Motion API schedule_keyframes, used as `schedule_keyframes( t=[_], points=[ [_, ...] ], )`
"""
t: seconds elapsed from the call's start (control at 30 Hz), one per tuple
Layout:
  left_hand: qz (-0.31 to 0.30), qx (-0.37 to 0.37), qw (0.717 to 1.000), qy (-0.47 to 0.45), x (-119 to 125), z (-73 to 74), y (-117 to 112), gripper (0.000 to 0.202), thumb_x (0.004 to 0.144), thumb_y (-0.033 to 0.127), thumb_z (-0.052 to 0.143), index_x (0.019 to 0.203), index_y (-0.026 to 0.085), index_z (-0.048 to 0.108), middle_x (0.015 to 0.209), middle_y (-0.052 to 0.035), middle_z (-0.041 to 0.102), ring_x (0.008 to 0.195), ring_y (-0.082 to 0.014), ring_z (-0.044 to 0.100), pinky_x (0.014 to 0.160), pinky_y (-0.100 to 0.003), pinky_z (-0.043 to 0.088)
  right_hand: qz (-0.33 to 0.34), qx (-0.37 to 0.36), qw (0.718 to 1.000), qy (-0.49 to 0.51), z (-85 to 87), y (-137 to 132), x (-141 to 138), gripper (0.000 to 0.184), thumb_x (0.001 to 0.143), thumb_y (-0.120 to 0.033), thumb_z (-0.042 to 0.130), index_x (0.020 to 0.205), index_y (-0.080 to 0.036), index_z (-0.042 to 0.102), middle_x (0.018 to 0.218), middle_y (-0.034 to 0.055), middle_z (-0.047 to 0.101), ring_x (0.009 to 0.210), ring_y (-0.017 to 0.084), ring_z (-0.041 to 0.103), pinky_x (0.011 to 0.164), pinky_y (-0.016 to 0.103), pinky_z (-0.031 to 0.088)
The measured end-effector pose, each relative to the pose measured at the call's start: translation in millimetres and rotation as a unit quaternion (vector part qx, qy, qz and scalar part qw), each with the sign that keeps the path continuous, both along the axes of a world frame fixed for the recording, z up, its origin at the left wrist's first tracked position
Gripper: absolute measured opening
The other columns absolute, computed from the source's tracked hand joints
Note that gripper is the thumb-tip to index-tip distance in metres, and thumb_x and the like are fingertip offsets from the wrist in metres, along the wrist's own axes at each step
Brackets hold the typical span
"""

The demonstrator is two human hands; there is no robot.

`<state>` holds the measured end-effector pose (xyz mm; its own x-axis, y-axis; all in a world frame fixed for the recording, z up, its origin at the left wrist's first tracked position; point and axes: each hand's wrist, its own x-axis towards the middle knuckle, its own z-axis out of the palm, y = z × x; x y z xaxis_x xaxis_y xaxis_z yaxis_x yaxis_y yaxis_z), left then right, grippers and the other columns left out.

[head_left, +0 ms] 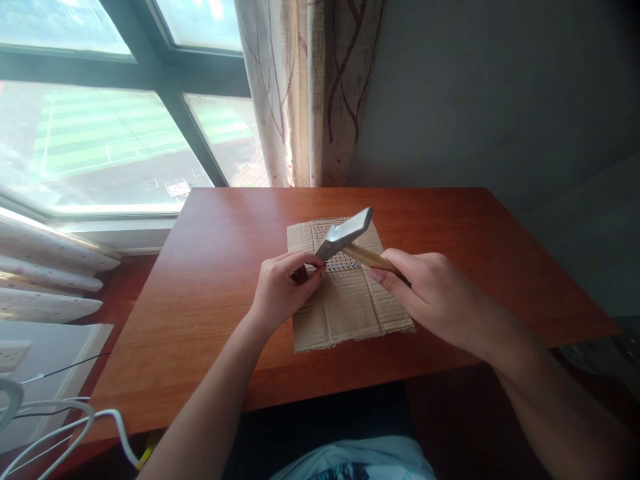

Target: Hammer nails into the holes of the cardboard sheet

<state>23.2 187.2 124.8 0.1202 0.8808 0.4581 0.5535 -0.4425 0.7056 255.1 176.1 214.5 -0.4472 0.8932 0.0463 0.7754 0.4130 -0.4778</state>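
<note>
My right hand (425,287) grips the wooden handle of a hammer (345,235), whose grey metal head hangs over a perforated white board (320,233). That board lies on a flattened piece of cardboard (345,307) on a reddish wooden table (210,267). My left hand (285,287) rests on the cardboard's left part, its fingers pinched together right under the hammer head. What they pinch is too small to make out.
A window (100,133) and a patterned curtain (310,87) stand behind the table. White cables (75,427) hang at the lower left near a white socket panel (13,357). A grey wall (500,87) runs along the right.
</note>
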Motion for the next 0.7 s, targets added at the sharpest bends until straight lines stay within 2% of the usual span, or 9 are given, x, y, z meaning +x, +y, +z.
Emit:
schedule_keyframes(
  t=[0.13, 0.27, 0.47, 0.7],
  points=[
    [-0.004, 0.001, 1.000, 0.013, 0.1, -0.6, -0.1, 0.008, 0.080, 0.016, 0.064, 0.081, 0.018, 0.071, 0.060, 0.0036, 0.059, 0.051, -0.0067, 0.047, 0.050, -0.017, 0.039, -0.002, -0.013, 1.000, -0.027, -2.3, -1.5, 1.4, 0.031, 0.097, -0.042, 0.052, 0.073, -0.023, 0.050, 0.061, 0.0007, 0.059, 0.054, 0.016, 0.053, 0.053, 0.029, 0.025],
    [-0.003, -0.008, 1.000, 0.008, 0.6, -1.8, 0.3, 0.006, 0.080, 0.016, 0.064, 0.080, 0.018, 0.070, 0.060, 0.0037, 0.059, 0.050, -0.0068, 0.046, 0.049, -0.017, 0.038, -0.005, -0.013, 1.000, -0.025, -2.8, -2.5, 2.9, 0.035, 0.099, -0.048, 0.045, 0.075, -0.023, 0.049, 0.061, 0.0000, 0.058, 0.054, 0.015, 0.052, 0.054, 0.029, 0.025],
    [-0.008, -0.018, 1.000, 0.024, -0.1, -1.4, -1.0, 0.006, 0.081, 0.017, 0.065, 0.085, 0.019, 0.069, 0.060, 0.0048, 0.056, 0.052, -0.0074, 0.046, 0.051, -0.018, 0.038, 0.005, -0.035, 0.997, -0.067, -3.5, -1.3, 3.0, 0.036, 0.100, -0.047, 0.041, 0.076, -0.023, 0.050, 0.066, 0.0015, 0.060, 0.059, 0.017, 0.056, 0.056, 0.029, 0.027],
    [-0.012, -0.071, 0.997, 0.029, 1.0, -1.9, -3.4, 0.027, 0.075, 0.017, 0.072, 0.101, 0.022, 0.063, 0.066, 0.0067, 0.058, 0.054, -0.0077, 0.048, 0.053, -0.019, 0.039, -0.016, -0.024, 0.999, -0.039, -3.6, -0.9, 3.6, 0.036, 0.100, -0.047, 0.042, 0.075, -0.022, 0.049, 0.065, 0.0005, 0.060, 0.056, 0.015, 0.053, 0.054, 0.029, 0.026]
  ],
)
